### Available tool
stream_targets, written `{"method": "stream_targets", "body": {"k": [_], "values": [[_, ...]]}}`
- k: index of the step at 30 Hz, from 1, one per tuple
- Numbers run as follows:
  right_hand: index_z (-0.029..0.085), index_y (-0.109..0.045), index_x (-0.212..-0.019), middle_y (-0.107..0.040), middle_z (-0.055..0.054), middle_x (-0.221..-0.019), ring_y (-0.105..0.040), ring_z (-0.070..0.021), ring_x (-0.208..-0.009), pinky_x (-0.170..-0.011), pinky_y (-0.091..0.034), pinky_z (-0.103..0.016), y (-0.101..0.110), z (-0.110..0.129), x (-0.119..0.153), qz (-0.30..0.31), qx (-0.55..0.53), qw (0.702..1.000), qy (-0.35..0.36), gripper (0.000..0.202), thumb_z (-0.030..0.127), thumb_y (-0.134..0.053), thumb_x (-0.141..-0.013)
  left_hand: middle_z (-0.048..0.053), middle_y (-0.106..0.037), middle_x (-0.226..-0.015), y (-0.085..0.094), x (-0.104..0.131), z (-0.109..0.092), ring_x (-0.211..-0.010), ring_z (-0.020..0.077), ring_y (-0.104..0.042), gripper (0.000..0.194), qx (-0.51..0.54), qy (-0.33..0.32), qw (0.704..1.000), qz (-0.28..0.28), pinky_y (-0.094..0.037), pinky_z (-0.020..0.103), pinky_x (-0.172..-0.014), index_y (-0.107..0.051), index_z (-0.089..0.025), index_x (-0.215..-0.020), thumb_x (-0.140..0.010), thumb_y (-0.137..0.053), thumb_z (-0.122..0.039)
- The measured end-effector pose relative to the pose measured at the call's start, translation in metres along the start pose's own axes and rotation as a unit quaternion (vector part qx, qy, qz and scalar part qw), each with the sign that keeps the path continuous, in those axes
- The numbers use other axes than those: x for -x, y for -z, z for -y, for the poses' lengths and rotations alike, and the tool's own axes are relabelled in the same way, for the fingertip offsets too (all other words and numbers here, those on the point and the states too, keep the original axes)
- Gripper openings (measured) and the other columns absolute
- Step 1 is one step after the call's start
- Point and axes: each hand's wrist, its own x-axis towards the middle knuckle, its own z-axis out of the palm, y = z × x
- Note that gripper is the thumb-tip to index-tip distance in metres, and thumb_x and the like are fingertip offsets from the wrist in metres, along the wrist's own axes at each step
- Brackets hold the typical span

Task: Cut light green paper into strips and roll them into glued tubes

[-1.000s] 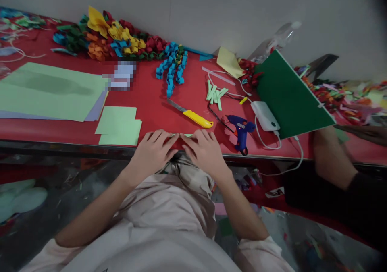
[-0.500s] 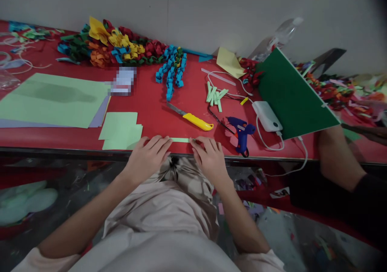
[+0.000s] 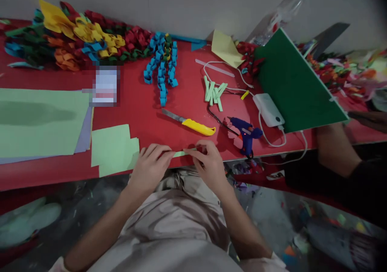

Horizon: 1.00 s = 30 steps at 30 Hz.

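Observation:
A narrow light green paper strip (image 3: 180, 154) spans the gap between my hands at the table's front edge. My left hand (image 3: 154, 163) pinches its left end. The right end is between the fingertips of my right hand (image 3: 208, 161). Beyond them lies a yellow-handled cutter (image 3: 198, 127) with its blade out. A blue glue gun (image 3: 246, 137) rests to the right of my right hand. Light green squares of paper (image 3: 113, 147) are left of my left hand, and several short green strips (image 3: 214, 92) form a small pile behind the cutter.
Large green sheets (image 3: 39, 121) cover the table's left part. Colourful paper chains (image 3: 102, 38) line the wall. A white power bank (image 3: 268, 110) with cables sits by a slanted green board (image 3: 299, 82); another person's arm (image 3: 337, 149) is behind it.
The view has shifted, and things on the left look closer. My right fingers have drawn inward along the strip, whose right end now appears lifted or folded, so less of it shows between my hands.

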Motion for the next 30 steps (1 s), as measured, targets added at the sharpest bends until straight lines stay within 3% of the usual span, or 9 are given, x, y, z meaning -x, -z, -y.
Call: {"method": "stream_targets", "body": {"k": [3,7,14,23,27,30], "values": [[0.032,-0.069,-0.13,-0.057,-0.01,-0.124,-0.056,-0.0241,-0.102,-0.086,-0.046,-0.039,-0.002,0.009,0.003,0.012,0.044,0.999,-0.011,0.039,0.019,-0.055,-0.096,0.012,-0.071,-0.12,-0.002,0.006,-0.006,-0.106,0.027,-0.061,0.03,-0.035,-0.04,0.998,0.021,-0.044,0.041,-0.084,-0.065,-0.014,-0.126,-0.098,-0.054,-0.012],[0.037,-0.059,-0.142,-0.053,-0.009,-0.145,-0.054,-0.0281,-0.104,-0.084,-0.044,-0.044,-0.003,0.019,0.012,0.057,0.117,0.991,0.027,0.045,0.038,-0.058,-0.097,0.014,-0.071,-0.121,-0.001,0.009,-0.014,-0.105,0.0291,-0.064,0.03,-0.084,-0.053,0.995,0.012,-0.044,0.043,-0.083,-0.065,-0.012,-0.125,-0.097,-0.06,-0.021],[0.027,-0.056,-0.144,-0.059,-0.007,-0.146,-0.054,-0.0274,-0.102,-0.081,-0.043,-0.043,0.002,-0.004,0.02,0.026,0.156,0.987,0.012,0.044,0.026,-0.052,-0.1,0.013,-0.071,-0.12,0.009,0.004,-0.002,-0.106,0.0284,-0.064,0.04,-0.096,-0.085,0.989,0.067,-0.049,0.041,-0.086,-0.06,-0.014,-0.135,-0.095,-0.06,-0.012],[0.02,-0.055,-0.143,-0.059,-0.007,-0.147,-0.059,-0.0233,-0.092,-0.071,-0.046,-0.04,0.015,-0.029,0.01,0.043,0.138,0.979,0.144,0.042,0.021,-0.048,-0.102,0.014,-0.064,-0.137,0.016,0.023,-0.032,-0.122,0.0291,-0.061,0.035,-0.148,0.001,0.987,0.057,-0.051,0.044,-0.1,-0.062,-0.016,-0.13,-0.096,-0.057,-0.011],[0.019,-0.062,-0.132,-0.068,-0.007,-0.136,-0.063,-0.0226,-0.095,-0.071,-0.05,-0.037,0.019,-0.032,0.005,0.036,0.122,0.974,0.189,0.033,0.02,-0.053,-0.101,0.012,-0.069,-0.115,0.018,0.005,-0.035,-0.105,0.0247,-0.063,0.014,-0.125,0.051,0.99,0.049,-0.054,0.038,-0.088,-0.067,-0.014,-0.104,-0.1,-0.053,-0.016],[0.02,-0.068,-0.113,-0.074,-0.007,-0.12,-0.067,-0.0207,-0.099,-0.077,-0.052,-0.033,0.02,-0.032,0.004,0.03,0.058,0.984,0.165,0.018,0.024,-0.056,-0.101,0.009,-0.064,-0.099,0.018,-0.008,-0.031,-0.094,0.0224,-0.061,0.014,-0.088,0.079,0.991,0.069,-0.053,0.035,-0.081,-0.063,-0.015,-0.095,-0.101,-0.051,-0.016]]}}
